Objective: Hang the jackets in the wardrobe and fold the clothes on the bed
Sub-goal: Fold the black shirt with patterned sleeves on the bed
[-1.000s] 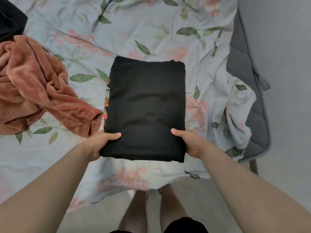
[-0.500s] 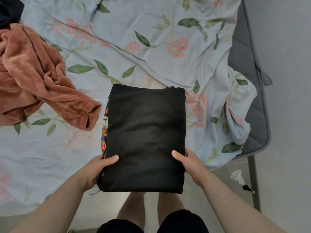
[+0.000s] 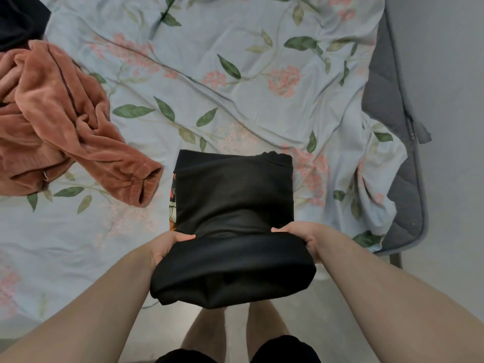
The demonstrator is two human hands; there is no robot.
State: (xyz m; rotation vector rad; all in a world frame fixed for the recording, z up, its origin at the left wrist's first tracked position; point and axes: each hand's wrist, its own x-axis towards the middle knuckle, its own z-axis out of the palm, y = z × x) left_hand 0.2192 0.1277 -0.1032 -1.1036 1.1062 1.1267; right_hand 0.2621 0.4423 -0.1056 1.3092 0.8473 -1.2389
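As it sags, garment (image 3: 233,205) (black) sits between fingers (image 3: 285,229).

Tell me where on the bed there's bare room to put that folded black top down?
Free: the flowered pale-blue bedsheet beyond the folded black cloth garment, between the crumpled rust-orange velvet garment and the grey quilted mattress edge. Crowded: the left side.

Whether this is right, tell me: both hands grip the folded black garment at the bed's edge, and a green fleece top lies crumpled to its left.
One error: the fleece top is rust-orange, not green, as the head view shows. Otherwise right: left hand and right hand grip the folded black garment at the edge of the bed, fleece crumpled to its left.
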